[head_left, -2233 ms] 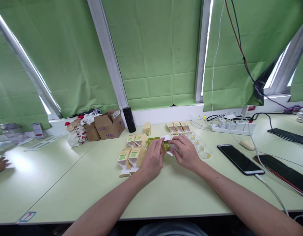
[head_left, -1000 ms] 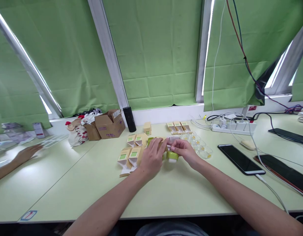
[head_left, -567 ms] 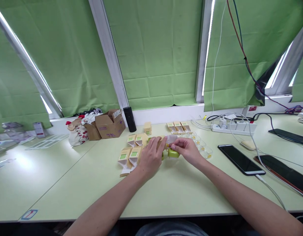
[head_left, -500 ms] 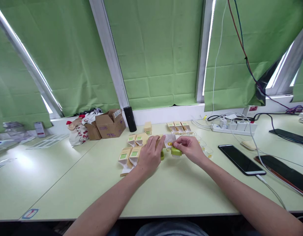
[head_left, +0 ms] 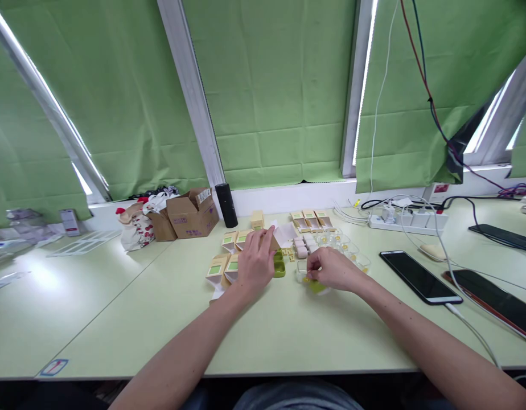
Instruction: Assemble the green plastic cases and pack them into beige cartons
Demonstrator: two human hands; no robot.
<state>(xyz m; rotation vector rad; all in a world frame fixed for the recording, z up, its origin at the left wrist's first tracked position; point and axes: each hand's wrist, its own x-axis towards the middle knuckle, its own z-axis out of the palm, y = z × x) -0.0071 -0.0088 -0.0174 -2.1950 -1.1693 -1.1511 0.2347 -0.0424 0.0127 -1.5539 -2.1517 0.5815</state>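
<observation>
At a pale green table (head_left: 118, 319), the right hand (head_left: 333, 272) curls over a small green case (head_left: 316, 286), mostly hidden, fingers pinched on it. The left hand (head_left: 254, 265) grips a tan carton (head_left: 269, 242), partly covering it. Three open cartons (head_left: 311, 220) line the back; two phones (head_left: 419, 277) lie right.

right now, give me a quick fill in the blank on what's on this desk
1. The blinds behind the desk are ____.
2. The black cylinder stands ____ on the desk.
3. The nearest phone has a ____ plugged into it.
4. The right hand rests on a small ____ item.

Missing words: green; upright; cable; green
</observation>
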